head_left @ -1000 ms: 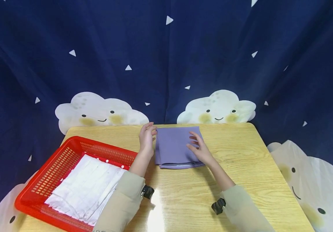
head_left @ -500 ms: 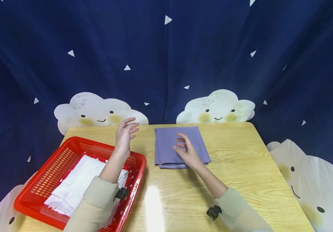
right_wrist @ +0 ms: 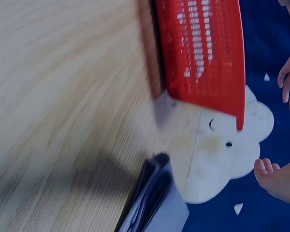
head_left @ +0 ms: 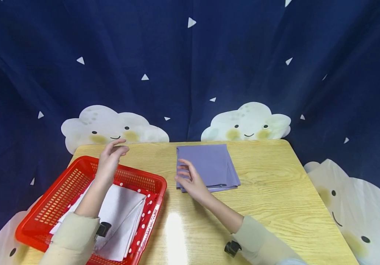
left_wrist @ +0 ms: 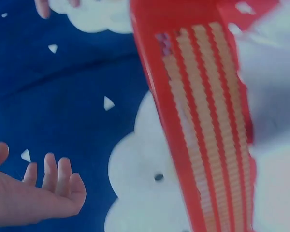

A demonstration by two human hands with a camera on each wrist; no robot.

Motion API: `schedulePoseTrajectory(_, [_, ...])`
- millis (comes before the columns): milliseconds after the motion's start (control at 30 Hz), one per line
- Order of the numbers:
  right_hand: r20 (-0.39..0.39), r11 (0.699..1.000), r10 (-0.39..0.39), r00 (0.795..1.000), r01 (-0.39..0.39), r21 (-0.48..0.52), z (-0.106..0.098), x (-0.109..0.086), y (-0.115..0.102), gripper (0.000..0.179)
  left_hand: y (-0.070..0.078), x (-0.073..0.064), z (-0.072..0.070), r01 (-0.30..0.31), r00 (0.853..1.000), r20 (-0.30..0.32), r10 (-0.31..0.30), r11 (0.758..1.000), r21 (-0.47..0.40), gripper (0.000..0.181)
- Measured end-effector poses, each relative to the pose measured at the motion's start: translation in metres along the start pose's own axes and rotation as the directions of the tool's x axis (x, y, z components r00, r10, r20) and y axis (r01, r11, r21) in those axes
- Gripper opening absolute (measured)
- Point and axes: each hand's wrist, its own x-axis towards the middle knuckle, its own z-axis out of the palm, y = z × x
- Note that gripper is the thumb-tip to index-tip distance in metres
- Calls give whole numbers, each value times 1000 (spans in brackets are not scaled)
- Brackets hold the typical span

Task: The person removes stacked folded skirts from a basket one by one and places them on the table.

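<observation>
The left hand (head_left: 109, 158) is hovering by the red basket (head_left: 32, 230) of white cloth (head_left: 122, 211), the right hand (head_left: 191, 181) near the purple cloth (head_left: 210, 162) on the desk (head_left: 269, 176), both loose, holding nothing; pinching all a cloth's layers together is likely keeping folds neat

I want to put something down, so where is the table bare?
The table is barest between its right edge and the purple cloth. Another patch lies nearer, between the red basket and the right forearm. Crowded: the left, under the basket, and the cloth's left side, near the right hand.
</observation>
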Motion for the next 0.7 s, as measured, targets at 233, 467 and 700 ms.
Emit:
schedulePoseTrajectory(233, [43,999,21,999,-22,37,27,-1,-4,53,-14,0,-36,-114,990,112,81,937,329,43])
schedulePoseTrajectory(467, [74,995,39,997,-45,92,50,-4,-8,50,-34,0,-67,-148,976,210,49,861,486,50])
schedulePoseTrajectory(700, [73,988,107,992,-115,104,68,-7,-9,49,-57,1,-96,-181,958,283,33,837,516,53])
